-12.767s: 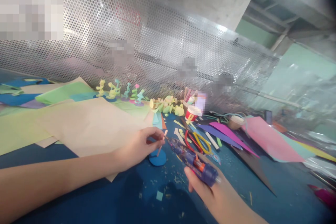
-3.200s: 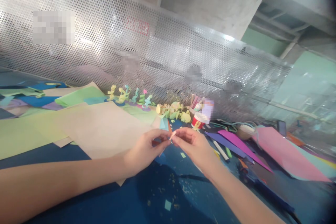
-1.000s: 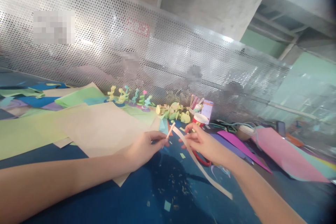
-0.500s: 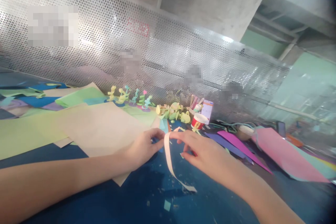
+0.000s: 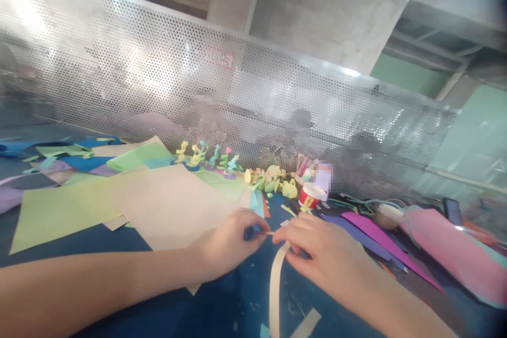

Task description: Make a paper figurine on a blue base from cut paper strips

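Observation:
A long cream paper strip [image 5: 276, 288] hangs in a curve from the fingers of my right hand [image 5: 320, 253] down over the dark blue table. My left hand [image 5: 233, 243] pinches a small end of pale paper between thumb and forefinger, just left of the right fingertips. The two hands nearly touch. Whether that small end joins the hanging strip is hard to tell. Behind my left forearm lies a large cream sheet [image 5: 178, 206].
Small paper figures [image 5: 214, 157] and yellow-green paper pieces [image 5: 273, 180] stand along the perforated metal screen [image 5: 158, 63]. A red and white tub [image 5: 310, 196] is behind my right hand. Coloured sheets [image 5: 396, 248] and a phone [image 5: 452, 212] lie at the right.
Both hands have moved lower in the view, and the right fingers have closed near the left ones. The strip now hangs under my right hand and reaches the bottom edge.

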The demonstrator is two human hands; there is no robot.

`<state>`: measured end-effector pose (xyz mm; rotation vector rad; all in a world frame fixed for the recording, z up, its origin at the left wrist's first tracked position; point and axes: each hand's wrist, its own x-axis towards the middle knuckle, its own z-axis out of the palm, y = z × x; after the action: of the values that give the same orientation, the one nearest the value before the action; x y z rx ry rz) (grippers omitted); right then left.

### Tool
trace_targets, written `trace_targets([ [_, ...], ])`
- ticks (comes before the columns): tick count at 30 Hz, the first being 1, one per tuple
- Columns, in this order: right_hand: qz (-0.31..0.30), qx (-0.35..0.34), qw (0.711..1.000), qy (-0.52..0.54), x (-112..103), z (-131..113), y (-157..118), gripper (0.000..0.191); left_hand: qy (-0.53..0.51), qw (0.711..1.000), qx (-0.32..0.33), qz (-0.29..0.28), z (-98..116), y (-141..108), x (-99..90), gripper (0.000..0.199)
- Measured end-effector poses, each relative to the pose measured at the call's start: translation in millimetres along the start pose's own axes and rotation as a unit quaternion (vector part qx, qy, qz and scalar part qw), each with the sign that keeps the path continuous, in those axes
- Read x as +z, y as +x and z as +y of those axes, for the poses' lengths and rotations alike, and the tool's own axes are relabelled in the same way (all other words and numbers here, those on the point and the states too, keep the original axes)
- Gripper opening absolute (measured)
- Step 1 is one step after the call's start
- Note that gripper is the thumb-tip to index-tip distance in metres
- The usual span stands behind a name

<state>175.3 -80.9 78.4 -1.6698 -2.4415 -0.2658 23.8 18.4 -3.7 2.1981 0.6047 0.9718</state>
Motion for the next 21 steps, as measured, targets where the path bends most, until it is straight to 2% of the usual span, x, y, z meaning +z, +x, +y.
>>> trace_targets([
  [3, -0.053, 0.025, 0.997, 0.044, -0.5, -4.4, -1.6, 0.021, 0.009, 0.998, 0.066, -0.01, 1.0, 0.8, 0.5, 0.01],
  [6, -0.112, 0.066, 0.982, 0.138, -2.9, -6.7, -5.0, 0.019, -0.002, 0.992, 0.127, -0.029, 2.3, -0.1, 0.5, 0.011],
  [8, -0.147, 0.094, 0.961, 0.213, -6.5, -5.7, -7.1, 0.016, -0.015, 0.989, 0.14, -0.038, 3.5, -1.9, -0.5, 0.012],
  [11, -0.175, 0.126, 0.919, 0.331, -13.5, -1.0, -7.2, 0.008, -0.034, 0.99, 0.127, -0.051, 4.8, -4.4, -2.2, 0.012],
  [15, -0.171, 0.148, 0.845, 0.485, -15.6, 8.3, -1.0, 0.016, -0.057, 0.989, 0.117, -0.064, 4.8, -5.1, -2.5, 0.016],
  [18, -0.125, 0.172, 0.792, 0.572, -7.5, 15.2, 4.1, 0.025, -0.083, 0.987, 0.122, -0.068, 5.0, -4.2, -1.7, 0.018],
  [21, -0.07, 0.192, 0.757, 0.62, 3.5, 21.8, 6.4, 0.031, -0.105, 0.985, 0.113, -0.074, 6.4, -3.3, -1.9, 0.018],
])
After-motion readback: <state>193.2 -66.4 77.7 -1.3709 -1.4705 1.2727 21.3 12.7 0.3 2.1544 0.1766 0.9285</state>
